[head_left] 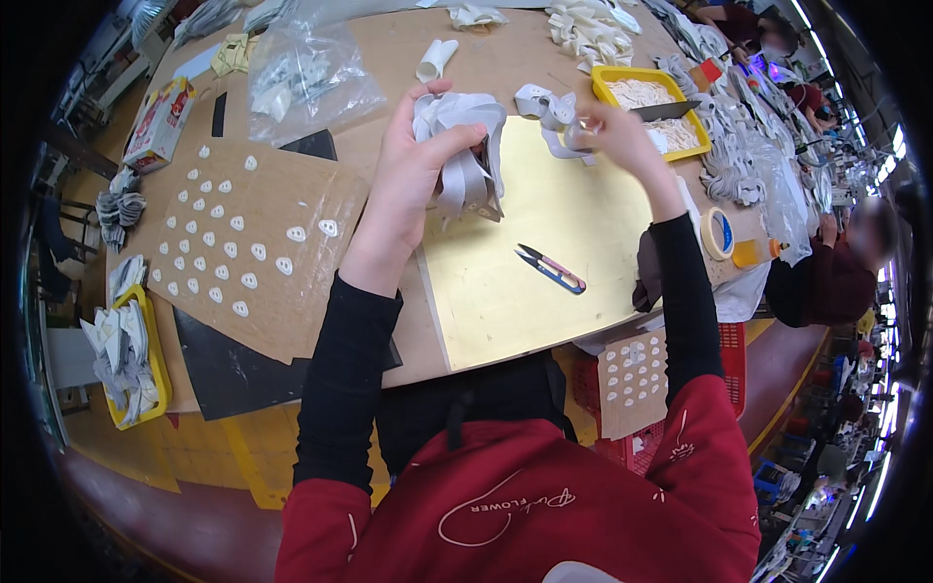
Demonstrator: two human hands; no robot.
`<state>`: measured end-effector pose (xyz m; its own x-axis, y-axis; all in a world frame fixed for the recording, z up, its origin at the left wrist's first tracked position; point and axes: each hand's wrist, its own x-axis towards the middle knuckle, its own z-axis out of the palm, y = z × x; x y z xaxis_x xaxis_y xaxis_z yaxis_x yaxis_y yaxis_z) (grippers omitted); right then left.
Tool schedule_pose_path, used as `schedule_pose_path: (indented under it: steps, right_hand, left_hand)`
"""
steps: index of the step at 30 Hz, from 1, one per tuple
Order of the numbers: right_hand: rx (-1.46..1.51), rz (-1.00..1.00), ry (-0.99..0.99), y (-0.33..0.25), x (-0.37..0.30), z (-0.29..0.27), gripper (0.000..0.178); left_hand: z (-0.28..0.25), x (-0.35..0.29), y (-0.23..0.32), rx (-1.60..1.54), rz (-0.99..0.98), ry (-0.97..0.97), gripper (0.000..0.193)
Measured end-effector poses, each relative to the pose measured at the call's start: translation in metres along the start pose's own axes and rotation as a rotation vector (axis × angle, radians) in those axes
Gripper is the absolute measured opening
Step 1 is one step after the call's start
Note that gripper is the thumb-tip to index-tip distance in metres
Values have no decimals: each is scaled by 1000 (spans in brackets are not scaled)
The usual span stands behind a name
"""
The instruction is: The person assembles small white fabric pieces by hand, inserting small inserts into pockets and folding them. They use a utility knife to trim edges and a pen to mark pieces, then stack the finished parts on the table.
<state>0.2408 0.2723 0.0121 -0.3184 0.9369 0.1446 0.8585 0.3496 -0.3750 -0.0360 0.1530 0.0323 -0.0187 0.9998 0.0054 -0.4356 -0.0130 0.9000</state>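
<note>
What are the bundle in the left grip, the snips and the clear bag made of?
Bundle: probably fabric, maybe thin synthetic; matte, pale-grey layers that curl.
Snips: likely metal, slim pointed blades; coloured handles perhaps painted.
Bag: thin clear plastic film, glossy; wrinkles catch light.

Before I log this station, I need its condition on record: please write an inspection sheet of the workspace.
Surface: brown tabletop, partly covered by a yellow sheet
Job's things: pale grey bundle, curled pale strip; thread snips on the yellow sheet
Clutter: clear plastic bag, tape roll, yellow tray at upper right
Grips: left hand holds the bundle; right hand, blurred, is at the strip
Cables: nothing seen
Surroundings: red basket below the table edge, co-worker at right
</note>
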Motion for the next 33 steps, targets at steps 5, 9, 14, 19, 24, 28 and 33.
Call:
schedule_pose_path:
  steps: [5, 9, 14, 19, 24, 28, 33]
  right_hand:
    - [-6, 314, 33, 4, -8, 11, 24]
    - [624, 167, 123, -15, -16, -27, 22]
    - [881, -22, 44, -80, -37, -75, 26]
    - [1053, -199, -21, -117, -48, -81, 23]
    - [1195, -175, -66, -139, -35, -47, 17]
    - [1352, 19, 159, -132, -37, -25, 15]
    - [1481, 122, 217, -116, -51, -20, 11]
  left_hand:
    - [-4, 1, 1, -50, -64, 23, 56]
    - [-1, -1, 2, -47, -72, 20, 56]
    - [0, -4, 3, -87, -68, -8, 59]
    - [4, -2, -2, -95, -66, -36, 55]
    - [2, 3, -14, -194, -28, -115, 66]
    - [2, -2, -11, -271, -53, -257, 69]
    - [6, -9, 0, -165, -80, -217, 62]
